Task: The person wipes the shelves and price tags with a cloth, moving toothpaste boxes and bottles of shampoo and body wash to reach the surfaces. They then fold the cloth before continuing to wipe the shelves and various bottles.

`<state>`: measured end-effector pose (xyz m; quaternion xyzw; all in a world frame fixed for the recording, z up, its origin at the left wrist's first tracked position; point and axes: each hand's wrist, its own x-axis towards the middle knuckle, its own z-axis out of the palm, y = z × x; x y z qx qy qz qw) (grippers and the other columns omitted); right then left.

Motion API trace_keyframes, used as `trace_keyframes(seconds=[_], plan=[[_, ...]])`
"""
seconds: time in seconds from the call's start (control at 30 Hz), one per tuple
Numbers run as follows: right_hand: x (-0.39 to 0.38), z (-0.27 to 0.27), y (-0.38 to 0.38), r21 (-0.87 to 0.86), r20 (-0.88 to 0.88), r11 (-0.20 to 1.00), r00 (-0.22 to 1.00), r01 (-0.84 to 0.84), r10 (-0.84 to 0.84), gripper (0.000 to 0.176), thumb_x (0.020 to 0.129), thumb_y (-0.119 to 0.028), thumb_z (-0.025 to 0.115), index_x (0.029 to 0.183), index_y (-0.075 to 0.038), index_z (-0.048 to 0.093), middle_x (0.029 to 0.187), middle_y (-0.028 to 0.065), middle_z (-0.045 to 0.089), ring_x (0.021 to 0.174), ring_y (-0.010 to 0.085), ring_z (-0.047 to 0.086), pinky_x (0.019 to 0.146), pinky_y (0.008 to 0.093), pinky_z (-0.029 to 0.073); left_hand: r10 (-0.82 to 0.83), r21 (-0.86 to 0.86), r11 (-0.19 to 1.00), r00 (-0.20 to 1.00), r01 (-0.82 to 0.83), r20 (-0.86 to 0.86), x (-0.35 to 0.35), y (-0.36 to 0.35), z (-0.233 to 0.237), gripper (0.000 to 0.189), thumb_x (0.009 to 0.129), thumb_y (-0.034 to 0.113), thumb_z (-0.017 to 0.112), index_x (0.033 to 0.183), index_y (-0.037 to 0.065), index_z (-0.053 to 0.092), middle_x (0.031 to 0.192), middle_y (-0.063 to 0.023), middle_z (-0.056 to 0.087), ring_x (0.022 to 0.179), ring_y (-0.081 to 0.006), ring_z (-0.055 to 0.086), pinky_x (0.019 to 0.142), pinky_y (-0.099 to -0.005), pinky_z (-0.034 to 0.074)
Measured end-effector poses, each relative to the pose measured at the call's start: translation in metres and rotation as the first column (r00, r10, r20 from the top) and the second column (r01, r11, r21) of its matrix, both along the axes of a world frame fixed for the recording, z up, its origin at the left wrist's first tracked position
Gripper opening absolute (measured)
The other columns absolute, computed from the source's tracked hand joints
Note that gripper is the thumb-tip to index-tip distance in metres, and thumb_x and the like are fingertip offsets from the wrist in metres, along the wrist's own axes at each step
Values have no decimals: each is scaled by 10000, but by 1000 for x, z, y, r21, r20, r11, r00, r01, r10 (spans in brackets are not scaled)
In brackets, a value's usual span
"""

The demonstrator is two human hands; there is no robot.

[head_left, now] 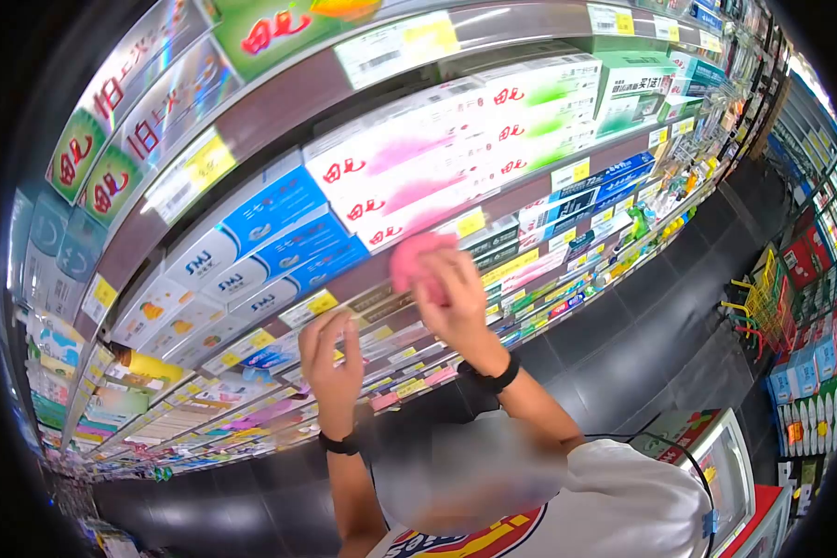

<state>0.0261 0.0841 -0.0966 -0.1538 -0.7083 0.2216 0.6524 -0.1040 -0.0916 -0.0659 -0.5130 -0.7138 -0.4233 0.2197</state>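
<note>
My right hand (458, 302) is closed on a crumpled pink cloth (413, 260) at the shelf's front edge, just below the white toothpaste boxes with pink patterns (409, 177). To the left, my left hand (333, 361) is raised with its fingers apart and holds nothing. It is nearest to the price-label strip (324, 303) under the blue-and-white boxes (279, 246). A dark band is on each wrist.
Shelves of boxed goods curve across the view, with green boxes (634, 88) toward the right. A dark tiled floor (660, 279) runs alongside. Farther off stand a yellow shopping cart (763, 293) and stacked blue packs (814, 367). A glass-fronted case (721, 465) is behind me.
</note>
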Motion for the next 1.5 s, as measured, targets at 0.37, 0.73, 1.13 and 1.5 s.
trace_keyframes(seconds=[0.37, 0.73, 1.13, 1.5], plan=[[95, 4, 132, -180, -87, 902, 907, 392, -412, 292, 948, 60, 729, 1238, 45, 693, 1167, 187, 657, 1093, 363, 647, 964, 435, 524, 181, 14, 983, 965, -182, -189, 30, 57, -28, 444, 1038, 32, 669, 1481, 12, 690, 1580, -193, 635, 1524, -386, 536, 1289, -547, 366], [122, 15, 143, 10, 48, 991, 990, 133, -133, 372, 868, 39, 810, 1228, 7, 719, 1167, 196, 686, 1048, 391, 702, 899, 432, 584, -28, 52, 998, 982, 39, -185, 91, 133, -30, 472, 1014, -12, 669, 1486, -15, 676, 1572, -202, 644, 1504, -389, 566, 1273, -563, 386], [111, 13, 119, -119, 22, 985, 992, 123, -121, 321, 904, 44, 780, 1214, 11, 704, 1162, 188, 688, 1060, 380, 687, 917, 413, 556, -15, 32, 999, 972, 24, -236, 74, 152, -55, 484, 1025, 18, 675, 1509, -7, 667, 1590, -202, 633, 1512, -370, 565, 1282, -551, 359], [197, 14, 262, -212, -82, 823, 830, 527, -552, 197, 977, 1, 718, 1174, 5, 710, 1041, 159, 679, 973, 319, 664, 883, 384, 521, 89, 74, 995, 964, -73, -252, 95, 161, -55, 490, 1036, 21, 676, 1513, -76, 627, 1597, -238, 612, 1521, -409, 546, 1284, -567, 360]])
